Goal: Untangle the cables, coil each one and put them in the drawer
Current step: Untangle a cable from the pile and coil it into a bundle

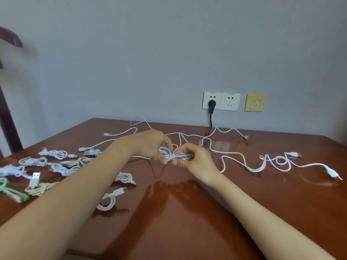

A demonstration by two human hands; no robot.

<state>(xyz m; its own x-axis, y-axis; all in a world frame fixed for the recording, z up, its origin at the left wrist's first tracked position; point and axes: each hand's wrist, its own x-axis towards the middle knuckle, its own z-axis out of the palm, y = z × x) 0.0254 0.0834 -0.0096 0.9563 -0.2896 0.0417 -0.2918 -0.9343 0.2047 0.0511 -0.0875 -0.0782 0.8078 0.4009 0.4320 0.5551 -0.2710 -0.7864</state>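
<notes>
Both hands meet over the middle of the brown table, holding a small bundle of a white cable just above it. My left hand grips the bundle's left end with curled fingers. My right hand pinches its right end. Loose white cables snake across the table to the right and behind the hands. Several coiled cables, white and pale green, lie in a group at the left. No drawer is in view.
A black plug sits in a white wall socket behind the table, its cord dropping behind the far edge. A yellow wall plate is beside it. Dark wooden furniture stands at the far left.
</notes>
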